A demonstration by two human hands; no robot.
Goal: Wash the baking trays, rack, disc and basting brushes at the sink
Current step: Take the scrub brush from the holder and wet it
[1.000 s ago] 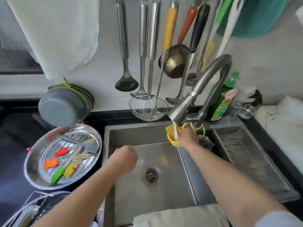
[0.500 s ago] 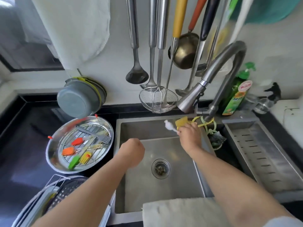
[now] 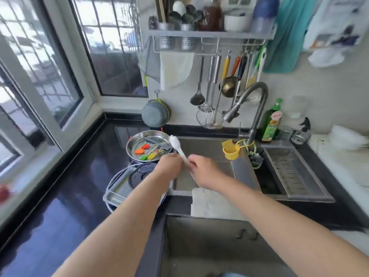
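Over sink's L front corner: white scrub brush [image 3: 178, 147], handle pinched btwn both hands, bristle head up and tilted toward round tray [image 3: 131, 143]. R hand [image 3: 203, 169] grips lower handle, fingers curled round it; L hand [image 3: 171, 164] closes on handle just above, thumb side hidden so exact grip not clear.

Change vs 1.0 s ago: R hand was up at yellow holder [image 3: 230, 150] under faucet [image 3: 249, 108], L hand a loose fist over basin holding nothing. At 0.5 s ago brush already out of holder in R hand. Now brush is carried leftward, both hands meet on it; looks like hand-over or re-grip. View also pulled back and up, so window and shelf now show.

Meaning for task: tool fetched, washing proper not started. No water visible from faucet; sink [image 3: 209, 144] basin looks bare of items.

Task items, all on dark bench [image 3: 79, 186] left of sink:
- round tray w/ wire rack and basting brushes [image 3: 146, 151] (orange, green, yellow) lying inside
- nearer stack: rect. baking tray [image 3: 119, 193] w/ perforated disc [image 3: 142, 172] on top, partly hidden by L forearm

Judgement: next needs one item into basin, plus soap; green detergent bottle [image 3: 271, 124] stands behind sink, right of faucet. Folded cloth [image 3: 209, 202] hangs over front sink edge.
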